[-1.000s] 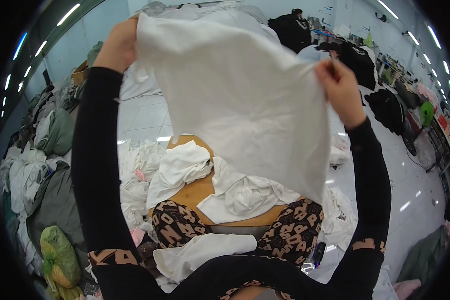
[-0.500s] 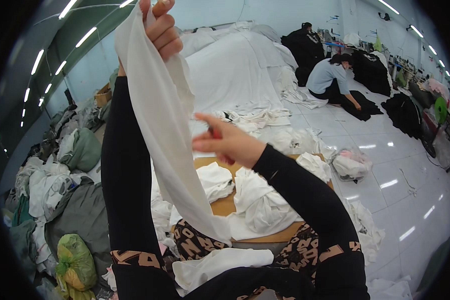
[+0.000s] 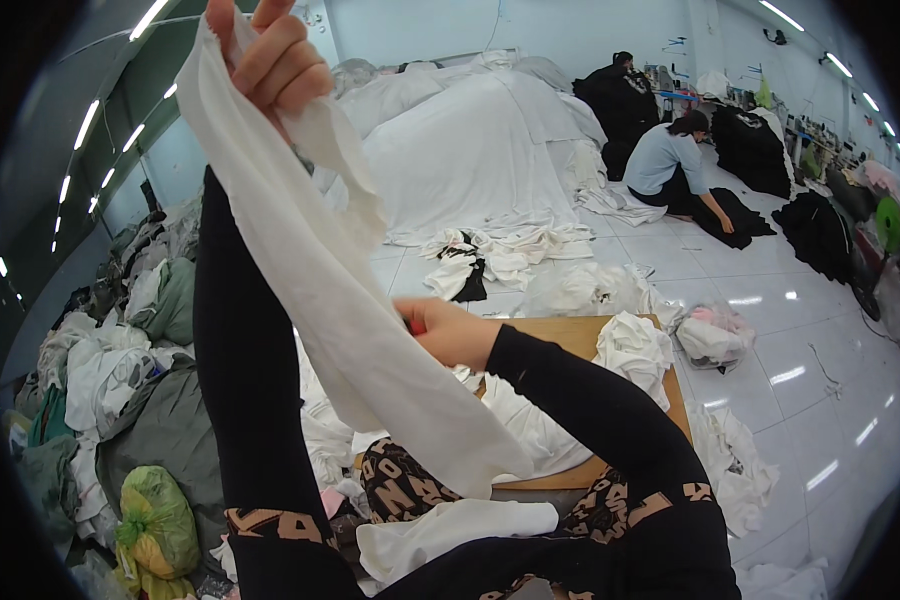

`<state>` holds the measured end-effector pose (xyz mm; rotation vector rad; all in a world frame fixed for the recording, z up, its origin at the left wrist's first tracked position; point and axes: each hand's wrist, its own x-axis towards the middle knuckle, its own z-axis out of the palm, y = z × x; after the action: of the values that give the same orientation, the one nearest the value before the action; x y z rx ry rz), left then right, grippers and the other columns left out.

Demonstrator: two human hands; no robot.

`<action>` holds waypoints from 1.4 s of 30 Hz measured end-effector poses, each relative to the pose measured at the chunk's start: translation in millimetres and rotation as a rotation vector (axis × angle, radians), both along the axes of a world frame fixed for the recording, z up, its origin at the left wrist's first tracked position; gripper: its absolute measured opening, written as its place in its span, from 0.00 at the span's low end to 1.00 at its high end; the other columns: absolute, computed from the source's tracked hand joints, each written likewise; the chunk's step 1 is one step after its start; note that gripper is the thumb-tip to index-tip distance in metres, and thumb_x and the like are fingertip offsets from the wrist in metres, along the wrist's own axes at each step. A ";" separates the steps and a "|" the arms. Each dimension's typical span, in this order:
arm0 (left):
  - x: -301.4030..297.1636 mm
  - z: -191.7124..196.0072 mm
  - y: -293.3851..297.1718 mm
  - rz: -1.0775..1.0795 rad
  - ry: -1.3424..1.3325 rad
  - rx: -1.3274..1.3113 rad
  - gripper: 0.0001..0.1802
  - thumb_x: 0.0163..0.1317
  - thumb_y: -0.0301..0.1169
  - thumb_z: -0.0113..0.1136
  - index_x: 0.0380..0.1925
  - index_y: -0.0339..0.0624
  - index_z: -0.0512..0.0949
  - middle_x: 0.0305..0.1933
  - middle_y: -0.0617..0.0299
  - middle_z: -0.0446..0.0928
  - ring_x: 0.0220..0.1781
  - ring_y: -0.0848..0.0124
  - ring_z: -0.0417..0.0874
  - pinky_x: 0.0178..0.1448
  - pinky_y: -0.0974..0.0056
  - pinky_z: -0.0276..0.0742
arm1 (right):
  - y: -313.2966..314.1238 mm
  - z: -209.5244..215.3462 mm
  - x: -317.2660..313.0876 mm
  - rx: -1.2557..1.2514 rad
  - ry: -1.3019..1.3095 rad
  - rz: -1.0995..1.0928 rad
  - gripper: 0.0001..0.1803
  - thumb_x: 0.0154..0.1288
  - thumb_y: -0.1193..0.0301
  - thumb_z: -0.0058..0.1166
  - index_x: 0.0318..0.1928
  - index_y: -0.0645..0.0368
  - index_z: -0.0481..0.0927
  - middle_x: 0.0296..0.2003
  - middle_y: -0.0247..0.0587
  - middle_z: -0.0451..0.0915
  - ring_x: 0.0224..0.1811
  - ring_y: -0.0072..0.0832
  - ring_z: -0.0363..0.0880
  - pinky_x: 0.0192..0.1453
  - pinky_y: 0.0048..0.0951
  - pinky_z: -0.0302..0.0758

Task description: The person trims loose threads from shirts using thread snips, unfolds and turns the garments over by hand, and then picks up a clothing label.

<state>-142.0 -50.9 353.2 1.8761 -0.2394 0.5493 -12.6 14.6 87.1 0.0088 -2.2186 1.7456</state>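
Observation:
My left hand (image 3: pixel 275 65) is raised at the upper left, its fingers closed on the top of a long white piece of fabric (image 3: pixel 310 280). The fabric hangs slantwise down toward my lap, with a loose flap beside the hand. My right hand (image 3: pixel 452 335) is closed at the fabric's right edge, around a small red object (image 3: pixel 417 326) that is mostly hidden. Whether these fingers also grip the fabric I cannot tell. Another white piece of cloth (image 3: pixel 450 535) lies across my lap.
A brown board (image 3: pixel 680 405) in front of me bears crumpled white cloths (image 3: pixel 635 350). Grey and white bundles (image 3: pixel 150 430) crowd the left side, with a yellow-green bag (image 3: pixel 155 525). A large white cloth heap (image 3: pixel 470 150) stands behind. A person (image 3: pixel 667 165) handles black cloth (image 3: pixel 735 215) at the back right.
My left hand has moved left and slightly down with the fabric, whose lower end has swung right. My right hand has come lower, to the fabric's edge, and its outstretched finger has curled in.

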 end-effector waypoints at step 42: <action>-68.4 -68.1 89.2 1.433 -0.831 -0.326 0.16 0.63 0.28 0.39 0.46 0.35 0.72 0.31 0.60 0.77 0.27 0.69 0.76 0.35 0.63 0.75 | -26.5 28.1 160.9 1.077 0.264 -0.522 0.24 0.46 0.79 0.56 0.47 0.45 0.79 0.26 0.35 0.77 0.25 0.29 0.77 0.27 0.27 0.73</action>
<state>-210.4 38.3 285.1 1.1324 0.7077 2.1576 148.3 -11.9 115.2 -0.0807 -2.3674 0.1746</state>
